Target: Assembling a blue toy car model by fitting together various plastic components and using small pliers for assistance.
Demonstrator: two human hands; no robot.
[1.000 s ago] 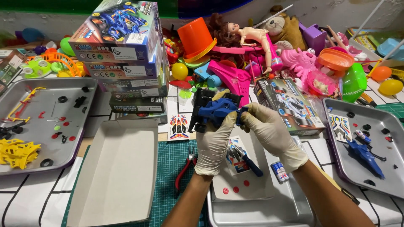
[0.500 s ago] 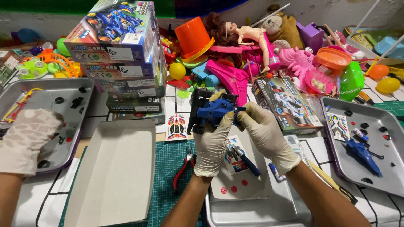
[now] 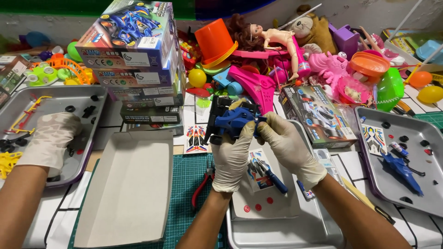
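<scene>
Above the metal tray (image 3: 277, 230), both hands grasp a blue toy car (image 3: 233, 122).
Left hand (image 3: 233, 159) and right hand (image 3: 286, 147) fingers clenched on its light, rigid, probably fragile plastic; grip the body sides.

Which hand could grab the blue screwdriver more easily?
Probably the right hand: it only pinches the edge of the blue toy car and sits just above the screwdriver, while the left hand grips its body.

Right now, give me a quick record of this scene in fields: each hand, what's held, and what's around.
left hand: gloved, grips the blue and black toy car from below
right hand: gloved, pinches the car's right side
below hands: screwdriver on a white tray
left: open cardboard box, red pliers
far left: another person's gloved hand over a metal tray
</scene>
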